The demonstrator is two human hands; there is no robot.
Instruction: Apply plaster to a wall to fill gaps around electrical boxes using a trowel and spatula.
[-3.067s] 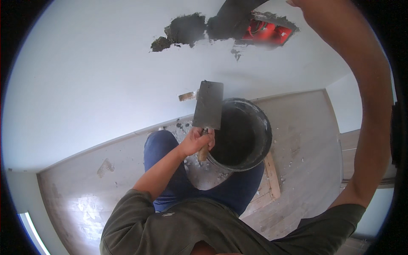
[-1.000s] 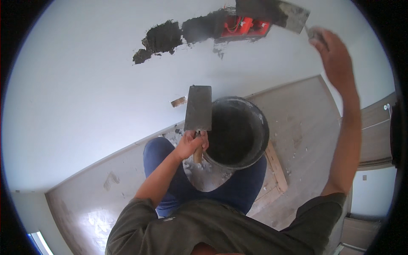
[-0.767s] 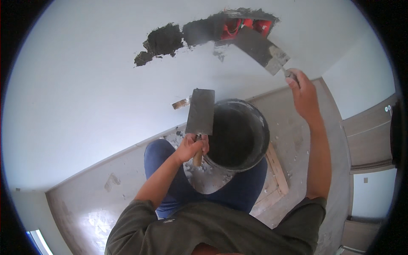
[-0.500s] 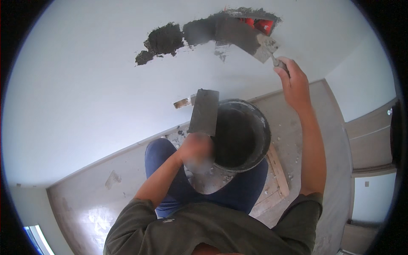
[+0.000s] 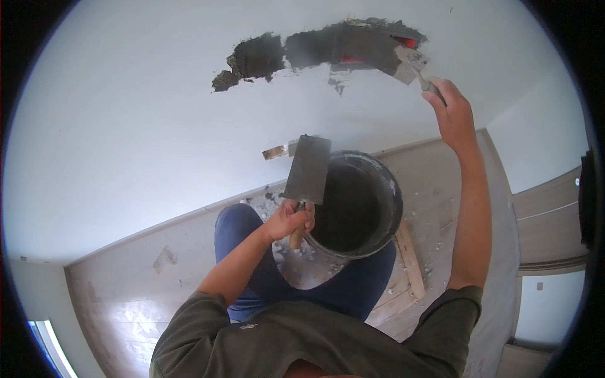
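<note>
My left hand (image 5: 290, 219) is closed round the wooden handle of a trowel (image 5: 308, 169), whose flat rectangular grey blade points up and overlaps the left side of a black bucket (image 5: 388, 222) of dark mortar. My right hand (image 5: 455, 116) grips the handle of a wide scraper (image 5: 411, 66), its blade against an uneven dark band of mortar (image 5: 255, 55) on the white wall. The blade and mortar cover much of the red recessed boxes (image 5: 406, 41), leaving small red patches showing; where blade ends and wall mortar begins is hard to tell.
I sit with knees bent, the bucket between them. A wooden plank (image 5: 409, 264) lies right of the bucket, with rubble scattered on the floor (image 5: 157, 283). A small tan patch (image 5: 275, 153) marks the lower wall. A wood-toned door or panel (image 5: 545, 220) stands at the right.
My right hand came down and leftward from high at the right, then rose slightly. Its blade now hides most of the red boxes that showed before. My left hand still holds the trowel, slightly shifted.
</note>
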